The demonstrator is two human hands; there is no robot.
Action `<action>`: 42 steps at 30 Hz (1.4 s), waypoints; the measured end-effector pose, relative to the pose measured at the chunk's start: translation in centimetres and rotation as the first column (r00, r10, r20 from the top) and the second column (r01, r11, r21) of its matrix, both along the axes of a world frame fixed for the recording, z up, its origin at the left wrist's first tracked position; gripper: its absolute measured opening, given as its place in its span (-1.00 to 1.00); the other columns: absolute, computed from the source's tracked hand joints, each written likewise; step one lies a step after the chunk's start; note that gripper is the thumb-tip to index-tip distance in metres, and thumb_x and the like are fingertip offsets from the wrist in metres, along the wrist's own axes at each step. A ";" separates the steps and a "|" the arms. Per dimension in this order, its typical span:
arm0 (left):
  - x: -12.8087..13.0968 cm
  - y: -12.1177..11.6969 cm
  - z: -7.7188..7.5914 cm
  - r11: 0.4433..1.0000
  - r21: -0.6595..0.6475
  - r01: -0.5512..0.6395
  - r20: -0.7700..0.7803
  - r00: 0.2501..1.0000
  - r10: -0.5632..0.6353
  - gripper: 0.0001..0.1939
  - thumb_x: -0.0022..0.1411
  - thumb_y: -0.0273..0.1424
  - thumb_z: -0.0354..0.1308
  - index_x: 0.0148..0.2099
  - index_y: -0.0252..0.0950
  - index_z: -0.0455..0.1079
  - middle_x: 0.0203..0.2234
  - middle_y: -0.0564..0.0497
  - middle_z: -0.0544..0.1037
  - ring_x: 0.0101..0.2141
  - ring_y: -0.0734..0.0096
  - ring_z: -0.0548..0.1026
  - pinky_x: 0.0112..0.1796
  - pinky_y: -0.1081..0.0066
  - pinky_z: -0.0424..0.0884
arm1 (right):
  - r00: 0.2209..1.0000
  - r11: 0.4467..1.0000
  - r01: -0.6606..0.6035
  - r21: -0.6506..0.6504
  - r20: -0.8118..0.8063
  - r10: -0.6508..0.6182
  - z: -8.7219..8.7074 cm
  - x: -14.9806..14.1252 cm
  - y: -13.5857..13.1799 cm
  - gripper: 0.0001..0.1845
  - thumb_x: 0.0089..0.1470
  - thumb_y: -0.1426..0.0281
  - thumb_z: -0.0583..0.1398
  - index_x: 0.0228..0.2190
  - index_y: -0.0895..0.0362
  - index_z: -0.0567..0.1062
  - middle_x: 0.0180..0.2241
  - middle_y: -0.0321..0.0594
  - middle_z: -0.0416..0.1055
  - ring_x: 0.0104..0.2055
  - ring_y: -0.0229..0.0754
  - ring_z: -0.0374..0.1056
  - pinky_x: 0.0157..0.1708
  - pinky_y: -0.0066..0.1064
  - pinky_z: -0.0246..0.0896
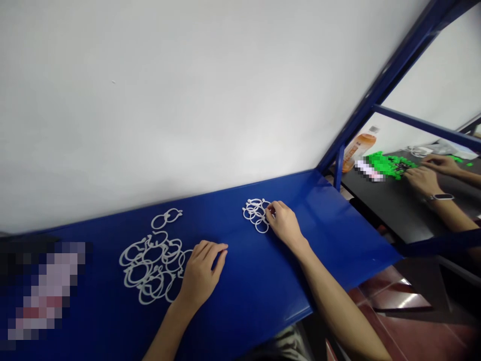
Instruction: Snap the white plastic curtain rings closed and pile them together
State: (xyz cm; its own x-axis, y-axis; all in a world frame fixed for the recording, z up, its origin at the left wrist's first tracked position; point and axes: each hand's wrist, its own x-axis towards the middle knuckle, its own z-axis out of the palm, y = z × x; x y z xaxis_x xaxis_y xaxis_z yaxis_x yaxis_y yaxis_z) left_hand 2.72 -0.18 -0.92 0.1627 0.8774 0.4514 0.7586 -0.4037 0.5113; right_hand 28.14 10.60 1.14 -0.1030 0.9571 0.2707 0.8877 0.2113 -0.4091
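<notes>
A pile of several large white plastic rings (pixel 152 265) lies on the blue table (pixel 248 281) at the left. My left hand (pixel 202 273) rests flat beside that pile, fingers stretched out on the surface and touching its right edge. A lone pair of joined rings (pixel 166 218) lies further back. To the right sits a cluster of smaller white rings (pixel 255 213). My right hand (pixel 284 223) is at that cluster's right side, fingers curled and pinching one of the rings.
A white wall rises behind the table. A blue metal frame (pixel 391 75) stands at the right. Beyond it, another person's hands (pixel 432 173) work on green pieces (pixel 387 164) on a black table, near an orange bottle (pixel 358 148). A blurred patch covers the lower left.
</notes>
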 end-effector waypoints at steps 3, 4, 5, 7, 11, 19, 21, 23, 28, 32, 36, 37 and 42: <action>0.2 -0.1 -0.1 1.000 -0.006 0.009 -0.010 1.000 -0.009 -0.84 0.38 -0.40 0.04 -0.13 -0.18 0.46 -0.30 0.01 0.61 -0.22 0.30 0.52 -0.10 0.23 0.41 | 1.000 1.000 -0.003 0.020 -0.017 0.004 0.1 0.0 0.0 -0.87 0.26 0.39 0.15 -0.32 0.15 0.47 -0.32 -0.16 0.47 -0.31 -0.17 0.42 -0.30 -0.40 0.23; 0.2 -0.1 -0.1 1.000 -0.004 0.009 -0.020 1.000 -0.010 -0.84 0.38 -0.40 0.04 -0.13 -0.18 0.46 -0.29 0.02 0.61 -0.22 0.30 0.52 -0.10 0.24 0.40 | 1.000 1.000 -0.004 0.028 -0.023 0.004 0.1 0.0 -0.1 -0.87 0.26 0.39 0.15 -0.31 0.15 0.47 -0.32 -0.16 0.47 -0.32 -0.17 0.41 -0.30 -0.39 0.24; 0.2 -0.1 0.1 1.000 0.004 0.006 -0.036 0.999 -0.006 -0.84 0.38 -0.40 0.04 -0.13 -0.18 0.46 -0.30 0.02 0.62 -0.22 0.30 0.52 -0.10 0.24 0.39 | 1.000 0.999 -0.006 0.038 -0.028 0.008 0.1 0.0 -0.1 -0.87 0.26 0.39 0.15 -0.31 0.15 0.47 -0.33 -0.16 0.46 -0.32 -0.17 0.41 -0.29 -0.39 0.24; -0.3 0.3 0.5 0.999 0.035 -0.020 -0.082 0.996 0.023 -0.84 0.38 -0.39 0.04 -0.14 -0.18 0.46 -0.30 0.02 0.62 -0.22 0.28 0.52 -0.09 0.23 0.38 | 0.999 0.998 -0.020 0.065 -0.037 0.022 0.1 0.0 -0.2 -0.87 0.26 0.39 0.15 -0.31 0.15 0.47 -0.33 -0.17 0.46 -0.33 -0.17 0.40 -0.29 -0.39 0.24; -3.5 2.7 2.1 0.973 0.073 -0.221 -0.201 0.952 0.231 -0.79 0.39 -0.30 0.01 -0.09 -0.21 0.45 -0.26 -0.05 0.62 -0.18 0.15 0.50 -0.07 0.16 0.35 | 0.996 0.990 -0.080 0.118 -0.039 0.085 0.0 -0.4 -0.4 -0.85 0.29 0.37 0.13 -0.29 0.14 0.47 -0.33 -0.18 0.45 -0.31 -0.15 0.39 -0.28 -0.37 0.26; -10.0 9.5 1.7 0.882 -0.062 -0.467 -0.607 0.719 0.338 -0.55 0.30 -0.34 -0.03 0.15 -0.38 0.40 -0.06 -0.33 0.51 0.00 -0.18 0.36 -0.08 -0.01 0.28 | 0.966 0.954 -0.245 0.170 -0.035 0.255 -0.2 -2.0 -1.1 -0.84 0.32 0.39 0.10 -0.27 0.12 0.47 -0.29 -0.14 0.45 -0.24 -0.12 0.39 -0.22 -0.34 0.32; -9.9 9.9 1.1 0.896 -0.070 -0.439 -0.605 0.733 0.311 -0.60 0.30 -0.38 -0.05 0.09 -0.35 0.45 -0.10 -0.31 0.53 -0.01 -0.14 0.36 -0.04 -0.03 0.25 | 0.958 0.945 -0.277 0.175 -0.019 0.285 -0.5 -2.4 -1.3 -0.85 0.31 0.40 0.10 -0.26 0.12 0.47 -0.29 -0.13 0.45 -0.24 -0.12 0.38 -0.20 -0.33 0.33; -9.5 9.7 0.8 0.909 -0.071 -0.411 -0.591 0.751 0.294 -0.63 0.32 -0.40 -0.07 0.02 -0.32 0.49 -0.12 -0.27 0.56 0.00 -0.11 0.36 0.00 -0.05 0.21 | 0.950 0.936 -0.305 0.178 -0.008 0.311 -0.9 -2.7 -1.5 -0.85 0.32 0.40 0.10 -0.25 0.12 0.47 -0.28 -0.13 0.45 -0.24 -0.12 0.38 -0.21 -0.32 0.34; -7.9 7.8 2.3 0.933 -0.083 -0.350 -0.495 0.827 0.267 -0.71 0.36 -0.28 0.00 -0.01 -0.17 0.50 -0.15 -0.08 0.62 -0.04 0.07 0.42 0.03 0.03 0.24 | 0.908 0.892 -0.402 0.207 -0.036 0.417 -1.4 -3.5 -2.1 -0.85 0.33 0.39 0.09 -0.22 0.12 0.47 -0.27 -0.13 0.46 -0.20 -0.11 0.38 -0.19 -0.30 0.37; -5.3 5.7 4.6 0.972 -0.173 -0.156 -0.061 0.987 0.147 -0.69 0.34 -0.14 0.06 -0.02 -0.13 0.50 -0.19 0.00 0.63 -0.13 0.22 0.51 -0.03 0.21 0.39 | 0.861 0.855 -0.469 0.223 -0.102 0.499 -0.9 -4.1 -2.9 -0.82 0.33 0.37 0.10 -0.13 0.13 0.47 -0.23 -0.10 0.48 -0.15 -0.09 0.40 -0.12 -0.23 0.40; -2.6 3.6 5.2 0.968 -0.247 -0.051 0.157 0.983 0.092 -0.66 0.34 -0.09 0.06 -0.05 -0.17 0.50 -0.15 -0.02 0.61 -0.19 0.29 0.56 -0.14 0.29 0.48 | 0.780 0.823 -0.515 0.239 -0.270 0.565 -0.2 -4.5 -4.0 -0.66 0.31 0.29 0.15 0.08 0.11 0.37 -0.01 -0.04 0.45 -0.03 -0.09 0.42 -0.04 -0.20 0.41; -2.1 3.2 5.1 0.965 -0.259 -0.034 0.181 0.980 0.084 -0.67 0.35 -0.10 0.05 -0.05 -0.17 0.50 -0.15 -0.03 0.61 -0.18 0.30 0.56 -0.16 0.31 0.49 | 0.757 0.821 -0.522 0.231 -0.319 0.571 -0.1 -4.7 -4.2 -0.61 0.30 0.28 0.16 0.11 0.10 0.35 0.02 -0.04 0.44 -0.05 -0.11 0.43 -0.05 -0.22 0.42; -0.6 2.2 3.5 0.974 -0.224 0.027 0.228 0.973 0.025 -0.77 0.39 -0.23 0.04 -0.09 -0.16 0.49 -0.20 0.02 0.61 -0.19 0.36 0.57 -0.14 0.34 0.49 | 0.683 0.832 -0.539 0.130 -0.511 0.522 -0.6 -5.5 -5.0 -0.70 0.31 0.30 0.16 0.03 0.11 0.41 -0.16 -0.16 0.52 -0.26 -0.24 0.46 -0.20 -0.37 0.41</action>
State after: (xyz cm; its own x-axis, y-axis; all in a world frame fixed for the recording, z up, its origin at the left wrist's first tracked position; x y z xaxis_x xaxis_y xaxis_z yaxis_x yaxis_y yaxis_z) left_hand 2.12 2.04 2.59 0.0793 0.9600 0.2685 0.6114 -0.2596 0.7475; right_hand 22.63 5.63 0.50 -0.4522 0.7935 0.4072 0.2904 0.5626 -0.7740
